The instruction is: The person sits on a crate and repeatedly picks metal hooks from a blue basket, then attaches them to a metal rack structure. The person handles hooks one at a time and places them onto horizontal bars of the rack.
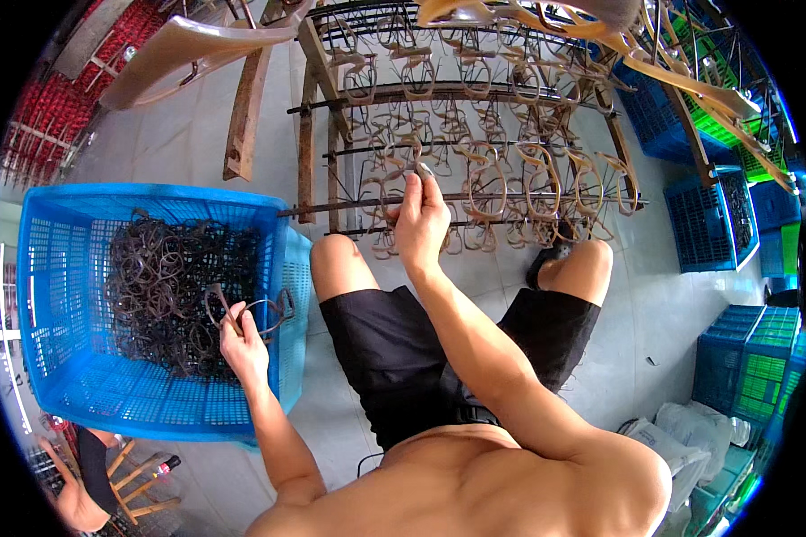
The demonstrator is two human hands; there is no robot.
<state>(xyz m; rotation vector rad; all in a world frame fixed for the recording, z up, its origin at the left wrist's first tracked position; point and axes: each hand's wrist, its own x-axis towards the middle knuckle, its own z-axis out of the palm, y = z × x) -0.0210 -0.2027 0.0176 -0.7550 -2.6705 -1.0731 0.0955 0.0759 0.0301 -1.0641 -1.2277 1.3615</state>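
My left hand (244,349) is closed on a dark eyeglass frame (279,311), over the right side of a blue plastic crate (58,358). Inside the crate lies a tangled heap of dark eyeglass frames (166,286). Ahead of my knees, my right hand (421,224) reaches up to a rack with dark rods (501,199). Its thumb and fingers pinch a light brown eyeglass frame (417,154) at the rack. Rows of similar frames (485,183) hang from the rods to the right and behind.
Wooden posts (306,152) hold the rack. Large, pale curved pieces (197,54) hang close overhead. Blue crates (712,219) and green crates (761,380) stand at the right, near clear plastic bags (698,430). Another person's arm (85,506) and a wooden stool (134,488) show at lower left.
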